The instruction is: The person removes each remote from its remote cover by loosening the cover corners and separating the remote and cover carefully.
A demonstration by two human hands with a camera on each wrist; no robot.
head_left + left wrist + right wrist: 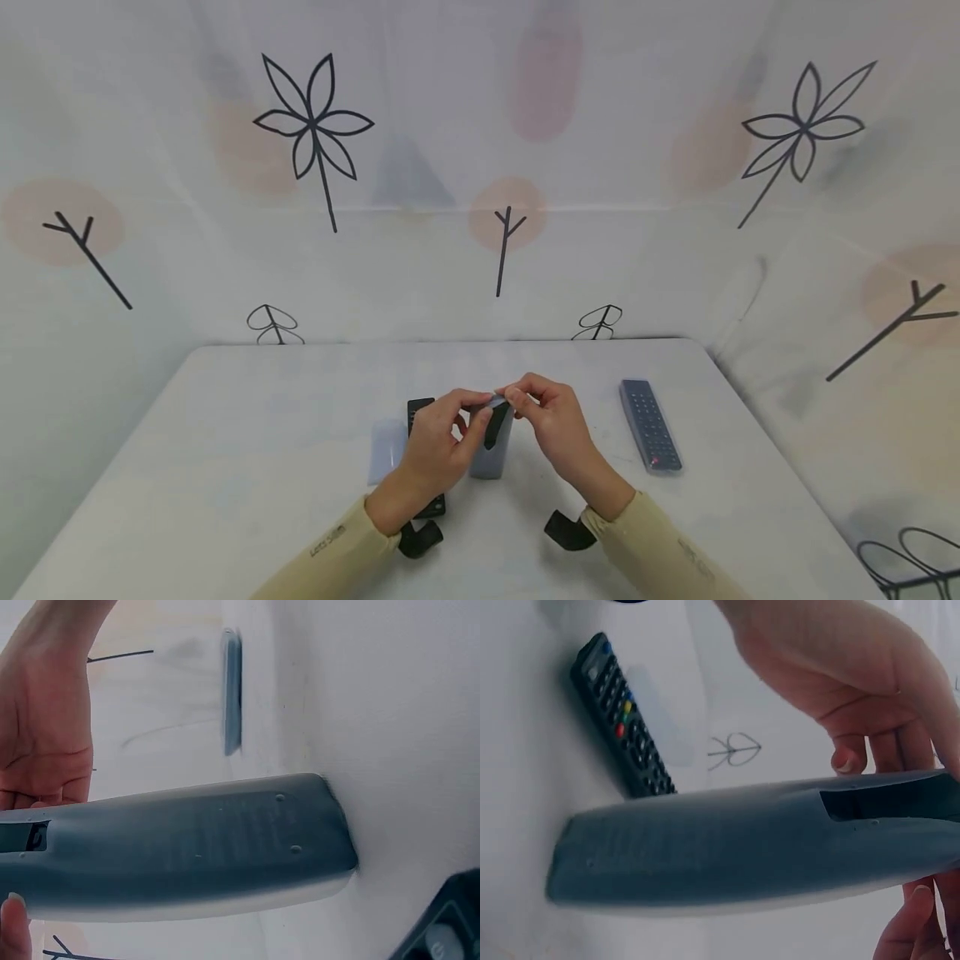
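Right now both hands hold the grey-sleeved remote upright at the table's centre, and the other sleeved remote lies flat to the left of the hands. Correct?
Not quite. Both the left hand and right hand do hold the grey-sleeved remote upright at the table's centre, but the other sleeved remote lies flat to their right, as the head view shows. A bare black remote lies to the left.

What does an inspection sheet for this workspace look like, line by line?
Surface: white table, bare in front.
Job's things: grey remote in a translucent sleeve, stood on end on the table.
Clutter: black remote with coloured buttons; second sleeved remote; flat translucent sleeve.
Hands: left hand and right hand pinch the sleeve's top end.
Cables: nothing seen.
Surroundings: white cloth backdrop with black leaf drawings.
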